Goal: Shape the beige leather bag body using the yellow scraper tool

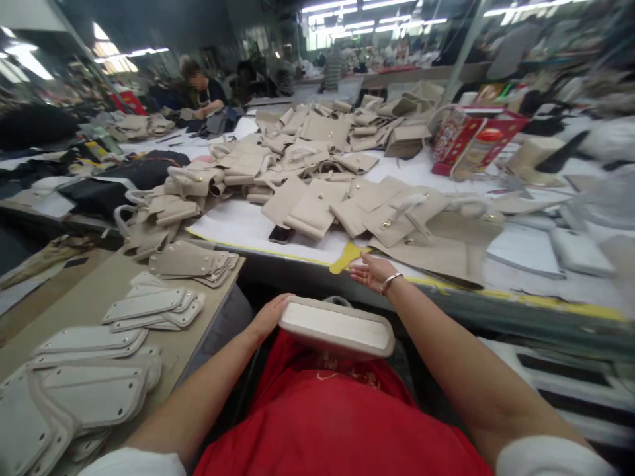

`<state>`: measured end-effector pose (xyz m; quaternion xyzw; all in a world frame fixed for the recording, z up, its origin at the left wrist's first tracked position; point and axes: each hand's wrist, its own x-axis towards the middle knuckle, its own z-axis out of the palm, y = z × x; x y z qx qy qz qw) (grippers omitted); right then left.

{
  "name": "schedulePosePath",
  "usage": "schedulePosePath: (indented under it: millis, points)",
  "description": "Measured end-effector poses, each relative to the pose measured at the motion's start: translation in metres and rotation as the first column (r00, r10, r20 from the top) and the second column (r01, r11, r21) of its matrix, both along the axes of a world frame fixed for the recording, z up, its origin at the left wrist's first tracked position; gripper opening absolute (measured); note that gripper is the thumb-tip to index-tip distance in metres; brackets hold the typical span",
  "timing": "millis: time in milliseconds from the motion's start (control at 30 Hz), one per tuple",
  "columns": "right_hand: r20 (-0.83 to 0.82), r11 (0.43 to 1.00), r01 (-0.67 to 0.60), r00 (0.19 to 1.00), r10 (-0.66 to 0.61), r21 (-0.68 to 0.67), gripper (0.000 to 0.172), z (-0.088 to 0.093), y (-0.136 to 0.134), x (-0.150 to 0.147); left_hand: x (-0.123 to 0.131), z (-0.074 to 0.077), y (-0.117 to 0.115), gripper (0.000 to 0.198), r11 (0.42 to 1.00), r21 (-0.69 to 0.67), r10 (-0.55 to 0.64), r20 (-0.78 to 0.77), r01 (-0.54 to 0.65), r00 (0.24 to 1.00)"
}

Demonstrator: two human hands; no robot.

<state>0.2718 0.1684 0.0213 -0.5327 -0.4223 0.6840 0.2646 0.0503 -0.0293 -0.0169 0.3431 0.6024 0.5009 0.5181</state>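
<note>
Fingers of your right hand (372, 270) are spread and loosely curled, palm partly upturned, beside a flat, paddle-shaped yellow piece (347, 258) at the edge of the white-covered worktable (233, 225); whether the thumb touches it, you can't tell from here. Your left hand (270, 316) lies against the left end of a cream, box-shaped article with a pale oblong face and rounded rim (337, 327). Its thumb is hidden, so how firmly those fingers grip is unclear. The article sits at your lap, pale face turned up, with a whitish loop showing just beyond it.

As for how far along you are, the article in your lap looks already formed into a firm shape, though its far side is hidden and can't be judged. Ahead of you, the flat beige bag bodies (317, 206) lie heaped across the table, some with gold-coloured metal clasps (385, 224) fitted and pale curved handles (186, 174) in place; most look soft and not yet boxed out. On the brown board (176, 347) to your left, the grey-white rounded panels with dark dots (94, 393) and the beige strip-like panels (183, 259) lie stacked and separate. Judging by those piles, much remains.
</note>
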Motion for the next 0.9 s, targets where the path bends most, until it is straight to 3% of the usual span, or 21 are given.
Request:
schedulePosePath:
  millis: [100, 167, 267, 333, 400, 467, 533, 633, 700, 800, 833, 900]
  points:
    - [0.102, 0.994, 0.029, 0.994, -0.039, 0.101, 0.021, -0.003, -0.029, 0.044, -0.003, 0.003, 0.0, 0.046, 0.997, -0.044, -0.062, -0.085, 0.059, 0.994]
    - [0.164, 0.984, 0.028, 0.985, -0.057, 0.176, 0.019, -0.011, -0.056, 0.068, -0.007, 0.0, 0.004, 0.051, 0.991, -0.095, -0.087, 0.026, 0.089, 0.996]
    - [0.21, 0.961, -0.031, 0.977, -0.029, 0.274, 0.025, -0.028, -0.095, 0.081, -0.007, -0.004, 0.013, 0.052, 0.975, -0.15, -0.139, 0.172, 0.165, 0.975]
    - [0.247, 0.936, -0.091, 0.969, 0.005, 0.339, 0.032, -0.037, -0.112, 0.079, -0.005, -0.007, 0.017, 0.049, 0.97, -0.153, -0.16, 0.168, 0.186, 0.973]
    - [0.294, 0.909, -0.138, 0.956, 0.018, 0.393, 0.037, -0.042, -0.118, 0.072, -0.003, -0.009, 0.021, 0.047, 0.976, -0.132, -0.165, 0.075, 0.174, 0.983]
    - [0.345, 0.884, -0.17, 0.939, 0.011, 0.436, 0.038, -0.043, -0.118, 0.067, -0.002, -0.011, 0.023, 0.047, 0.987, -0.086, -0.148, -0.122, 0.138, 0.982]
    - [0.393, 0.856, -0.214, 0.919, 0.013, 0.472, 0.037, -0.04, -0.117, 0.065, -0.002, -0.01, 0.023, 0.047, 0.991, -0.031, -0.132, -0.353, 0.129, 0.926]
    - [0.45, 0.777, -0.335, 0.89, 0.076, 0.532, 0.036, -0.031, -0.117, 0.069, 0.0, -0.003, 0.02, 0.046, 0.952, 0.058, -0.189, -0.664, 0.301, 0.724]
    - [0.553, 0.613, -0.533, 0.813, 0.181, 0.583, 0.045, -0.024, -0.12, 0.077, 0.005, 0.006, 0.017, 0.055, 0.853, 0.037, -0.261, -0.833, 0.521, 0.487]
    - [0.779, 0.277, -0.81, 0.579, 0.24, 0.517, 0.089, -0.016, -0.122, 0.085, 0.017, 0.018, 0.018, 0.091, 0.697, -0.14, -0.304, -0.946, 0.704, 0.113]
    - [0.825, 0.213, -0.854, 0.516, 0.232, 0.475, 0.098, -0.015, -0.121, 0.086, 0.023, 0.021, 0.02, 0.098, 0.674, -0.191, -0.303, -0.952, 0.713, 0.031]
    - [0.868, 0.155, -0.893, 0.449, 0.213, 0.423, 0.103, -0.014, -0.117, 0.083, 0.033, 0.025, 0.026, 0.098, 0.659, -0.258, -0.301, -0.951, 0.707, -0.067]
